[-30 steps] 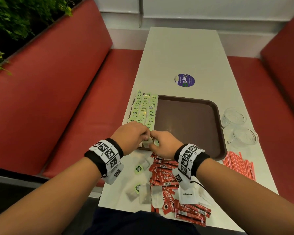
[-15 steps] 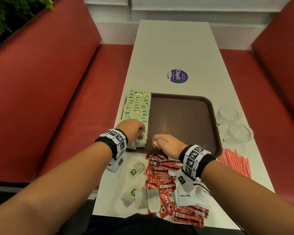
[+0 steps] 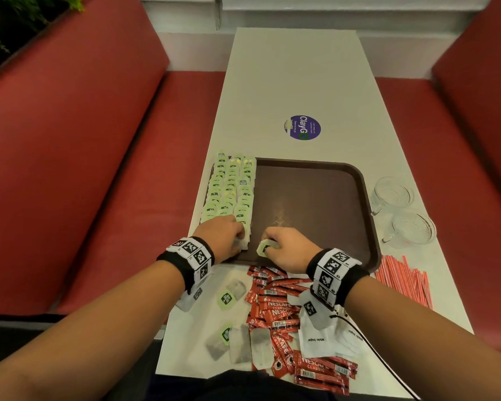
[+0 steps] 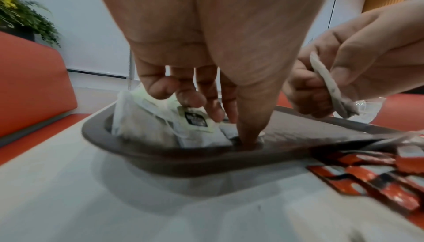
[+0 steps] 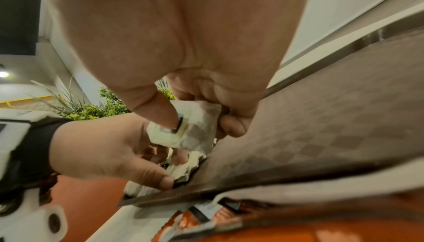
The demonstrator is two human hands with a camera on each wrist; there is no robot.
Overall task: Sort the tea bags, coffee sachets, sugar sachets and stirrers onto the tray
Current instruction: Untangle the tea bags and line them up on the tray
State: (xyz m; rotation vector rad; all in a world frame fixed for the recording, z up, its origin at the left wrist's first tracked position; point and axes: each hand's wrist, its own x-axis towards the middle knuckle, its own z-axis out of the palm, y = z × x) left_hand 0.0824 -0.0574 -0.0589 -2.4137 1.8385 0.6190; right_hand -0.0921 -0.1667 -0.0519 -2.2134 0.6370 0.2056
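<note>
We see the right hand (image 3: 284,250) over the near edge of the dark brown plastic tray (image 3: 315,204), its fingers (image 5: 231,126) and thumb pinching a white paper tea bag with a green tag (image 3: 266,246). Just beside it, the left hand (image 3: 223,237) reaches down with fingers (image 4: 160,88) loosely spread, touching the near end of the rows of green-tagged tea bags (image 3: 232,186) on the tray's left side. Red coffee sachets (image 3: 275,302) lie on the white worktop (image 3: 295,82).

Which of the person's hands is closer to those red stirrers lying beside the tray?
Right. The right hand is over the tray's near edge, closer to the stirrers; the left hand is at the tea bag rows, farther away.
</note>
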